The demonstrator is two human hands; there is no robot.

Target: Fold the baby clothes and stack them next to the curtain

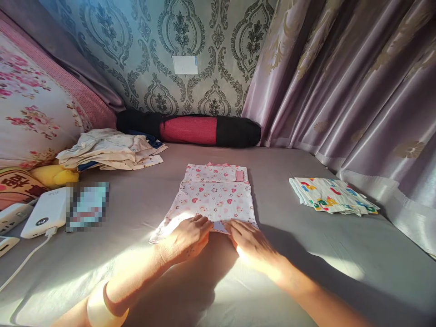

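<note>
A white children's garment (218, 197) with pink hearts and small printed figures lies in front of me. Its far end is folded over, showing a pink patch (240, 175) and a bit of pink frill behind. At the near edge, my left hand (192, 234) is closed on the cloth with its fingers curled. My right hand (248, 240) grips the same edge a little to the right, its thumb partly hidden. A pale bangle (105, 306) circles my left wrist.
Stacked clothes (111, 150) lie at back left, beside a yellow plush toy (56, 176). A folded colourful-print garment (334, 195) lies right. Left are a white power bank (47, 212) with cable and a blurred item (88, 206). A black-and-red roll (189, 130) lines the wall.
</note>
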